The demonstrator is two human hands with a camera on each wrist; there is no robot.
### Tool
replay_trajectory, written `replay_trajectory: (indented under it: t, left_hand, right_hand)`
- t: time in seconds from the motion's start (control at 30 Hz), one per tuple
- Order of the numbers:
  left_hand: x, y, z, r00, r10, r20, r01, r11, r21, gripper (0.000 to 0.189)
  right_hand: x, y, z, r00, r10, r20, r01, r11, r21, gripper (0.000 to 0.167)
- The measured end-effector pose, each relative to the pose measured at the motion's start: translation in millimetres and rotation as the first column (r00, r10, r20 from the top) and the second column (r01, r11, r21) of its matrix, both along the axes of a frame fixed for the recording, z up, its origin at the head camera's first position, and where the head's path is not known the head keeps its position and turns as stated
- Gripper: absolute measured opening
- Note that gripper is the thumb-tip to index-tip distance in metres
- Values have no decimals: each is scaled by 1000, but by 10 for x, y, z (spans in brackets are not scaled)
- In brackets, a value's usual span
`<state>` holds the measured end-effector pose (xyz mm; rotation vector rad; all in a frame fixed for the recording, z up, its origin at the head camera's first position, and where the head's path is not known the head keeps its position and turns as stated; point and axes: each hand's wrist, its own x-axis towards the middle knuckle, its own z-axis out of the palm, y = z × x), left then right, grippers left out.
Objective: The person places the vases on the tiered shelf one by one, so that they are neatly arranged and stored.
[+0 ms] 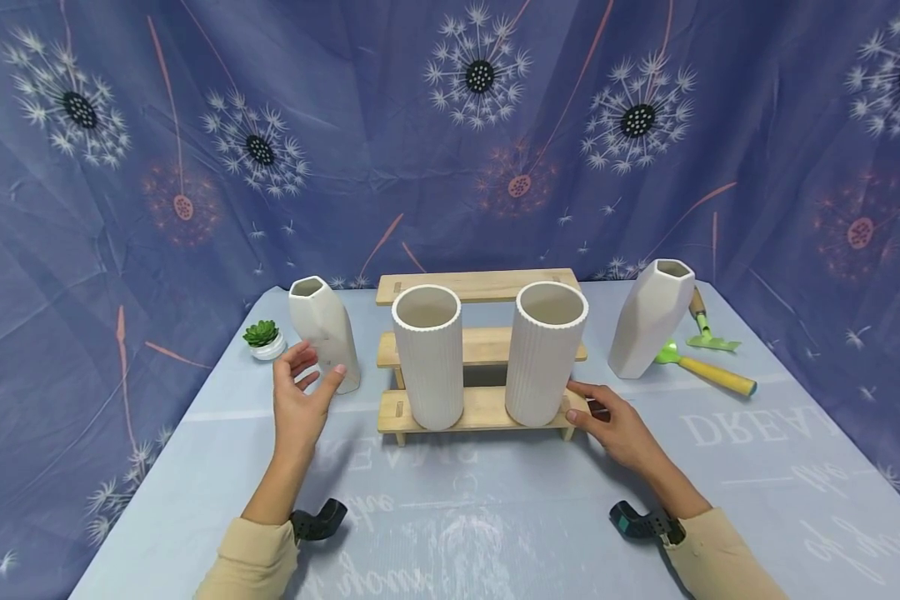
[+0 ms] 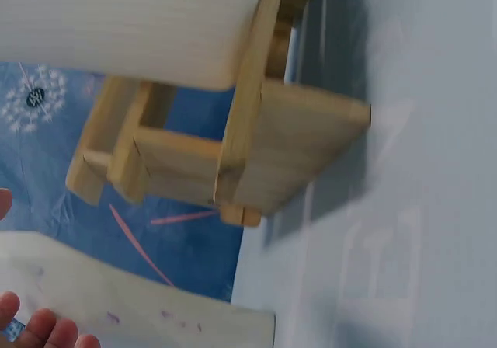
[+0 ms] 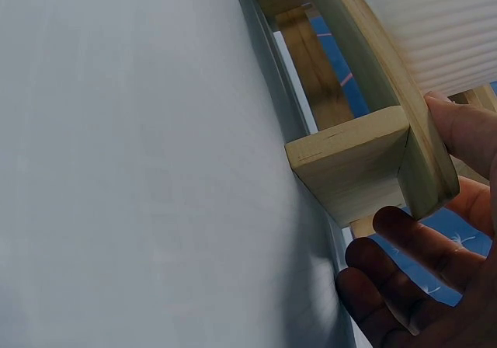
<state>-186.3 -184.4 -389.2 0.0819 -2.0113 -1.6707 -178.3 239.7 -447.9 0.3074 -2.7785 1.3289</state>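
A three-tier wooden stand (image 1: 487, 408) sits mid-table with two ribbed white cylindrical vases on its lowest board, the left vase (image 1: 429, 367) and the right vase (image 1: 546, 358). My right hand (image 1: 621, 429) holds the right end of that board, thumb at its edge and fingers around the end, as the right wrist view shows. On the left, a faceted white vase (image 1: 333, 333) stands upright on the table. My left hand (image 1: 300, 408) is in front of it, fingers and thumb spread apart; no grip on the vase shows. Only fingertips (image 2: 46, 332) appear in the left wrist view.
A small succulent in a white pot (image 1: 266, 340) stands at the far left. Another faceted white vase (image 1: 648, 321) leans at right, beside a yellow-handled green garden tool (image 1: 716, 375) and a small green rake (image 1: 711, 340). A blue curtain (image 1: 360, 150) hangs behind the table.
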Motion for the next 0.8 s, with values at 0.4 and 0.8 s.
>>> replay_trajectory:
  t: [0.4,0.8]
  left_hand:
    - [-263,-187,-37,996,32,85,-27,998,-64,81]
    - [-441,-274,-26,980,-49,191,67,994,-89,89]
  right_hand:
    - [-15,9,-37,1000,-2,-3,3,1000,18,54]
    - [-32,0,-28,1000,-9,16,9,1000,8,54]
